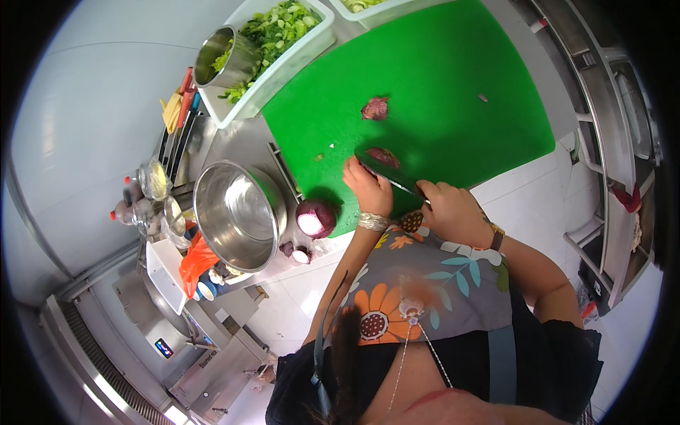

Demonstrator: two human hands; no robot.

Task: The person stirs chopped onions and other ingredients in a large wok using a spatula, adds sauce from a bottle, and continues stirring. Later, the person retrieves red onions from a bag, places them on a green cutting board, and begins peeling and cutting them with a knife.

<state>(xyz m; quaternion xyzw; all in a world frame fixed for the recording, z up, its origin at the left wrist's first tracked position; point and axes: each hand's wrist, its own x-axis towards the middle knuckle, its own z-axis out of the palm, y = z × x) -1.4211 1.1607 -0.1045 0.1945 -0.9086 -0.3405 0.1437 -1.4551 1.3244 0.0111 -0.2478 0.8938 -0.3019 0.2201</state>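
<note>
My right hand (457,212) grips the handle of a kitchen knife (390,172) with a broad dark blade. The blade slants over a red onion (383,155) on the green cutting board (441,69) and hides part of it. My left hand (372,188) holds the onion's near side, with fingers and thumb close to the blade. A piece of dry onion skin (375,108) lies farther up the board. Left of my left hand, a partly peeled red onion (316,218) rests at the board's edge, with onion trimmings (300,255) on the metal counter beside it.
A deep steel bowl (239,215) stands on the counter at left. Behind it, a white plastic tub (319,34) holds chopped greens and a steel container (226,58). Several knives (185,106) stand near the wall. A metal rack (600,133) stands at right.
</note>
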